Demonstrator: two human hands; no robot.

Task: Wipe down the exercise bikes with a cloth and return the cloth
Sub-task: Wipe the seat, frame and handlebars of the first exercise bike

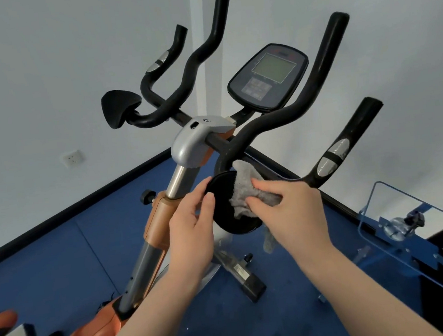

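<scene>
Head view: left hand (190,221) grips black elbow pad (223,209) edge; right hand (288,210) w/ curled fingers presses grey cloth (247,189) onto pad, on exercise bike (192,140).

Wall socket (71,158) (white), blue floor (59,258)

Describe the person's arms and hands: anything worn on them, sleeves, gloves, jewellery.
Both forearms are bare up to the frame edge, with no sleeves showing. The left hand and right hand wear no gloves. No rings, watch or bracelets are visible on the fingers or wrists.
</scene>
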